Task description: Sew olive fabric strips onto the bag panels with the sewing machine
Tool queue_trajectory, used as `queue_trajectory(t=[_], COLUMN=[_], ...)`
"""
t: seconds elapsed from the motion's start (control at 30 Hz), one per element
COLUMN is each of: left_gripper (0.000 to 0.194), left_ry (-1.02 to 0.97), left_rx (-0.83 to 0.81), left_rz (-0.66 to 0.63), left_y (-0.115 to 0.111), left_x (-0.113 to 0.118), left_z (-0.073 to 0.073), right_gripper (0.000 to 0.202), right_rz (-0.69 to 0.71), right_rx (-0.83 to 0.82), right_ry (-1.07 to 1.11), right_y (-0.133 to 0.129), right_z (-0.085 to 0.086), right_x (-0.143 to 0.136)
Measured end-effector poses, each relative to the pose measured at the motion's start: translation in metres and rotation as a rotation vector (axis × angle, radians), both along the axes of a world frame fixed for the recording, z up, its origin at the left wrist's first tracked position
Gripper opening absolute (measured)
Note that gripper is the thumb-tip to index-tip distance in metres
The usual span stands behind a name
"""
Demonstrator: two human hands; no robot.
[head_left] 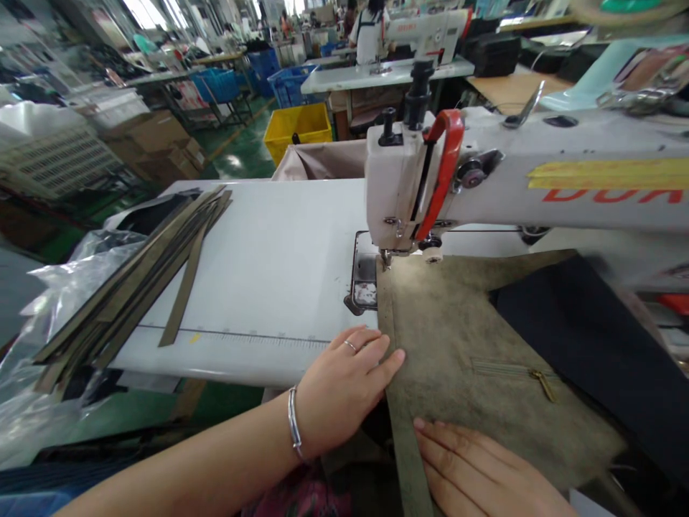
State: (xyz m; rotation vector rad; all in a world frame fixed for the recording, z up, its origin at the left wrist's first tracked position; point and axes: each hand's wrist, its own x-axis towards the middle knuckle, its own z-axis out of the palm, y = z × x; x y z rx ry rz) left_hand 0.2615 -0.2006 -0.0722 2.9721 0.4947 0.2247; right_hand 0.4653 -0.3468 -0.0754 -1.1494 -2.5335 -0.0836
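Note:
An olive-brown panel (pixel 441 316) of suede-like material lies under the sewing machine head (pixel 398 187), its left edge at the needle and presser foot (pixel 385 260). Along that edge runs a narrow matching strip (pixel 406 452), hanging toward me past the table front. My left hand (pixel 344 388), with a ring and a silver bangle, rests fingertips and thumb on the strip's edge just in front of the foot. Flat on the panel beside the strip lies my right hand (pixel 474 467), partly cut off by the frame. A brass zipper pull (pixel 542 385) sits on the panel.
Several loose olive strips (pixel 145 280) are piled on the left of the white table (pixel 280 251), next to clear plastic wrap (pixel 32 402). Dark navy fabric (pixel 581 352) lies at the right. Beyond stand a yellow bin (pixel 298 126), cardboard boxes (pixel 156 143) and another sewing machine (pixel 425 32).

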Motion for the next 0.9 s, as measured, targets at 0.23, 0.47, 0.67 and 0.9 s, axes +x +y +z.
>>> queue_trajectory(t=[0.23,0.47,0.67,0.9], left_gripper=[0.039,0.039,0.038,0.037], left_ry=[0.027,0.058,0.051,0.055], left_rx=[0.040,0.054,0.082,0.119], left_rz=[-0.019,-0.021,-0.012,-0.012], left_y=[0.023,0.044,0.061,0.081], left_x=[0.011,0.020,0.028,0.037], left_z=[0.001,0.001,0.001,0.000], right_gripper=[0.031,0.035,0.042,0.037], right_rz=[0.011,-0.098,-0.103,-0.114], right_rx=[0.037,-0.056,-0.082,-0.084], right_ry=[-0.048,0.002,0.025,0.098], right_y=[0.021,0.027,0.043,0.059], right_z=[0.007,0.007,0.017,0.015], right_x=[0.004,0.003,0.005,0.011])
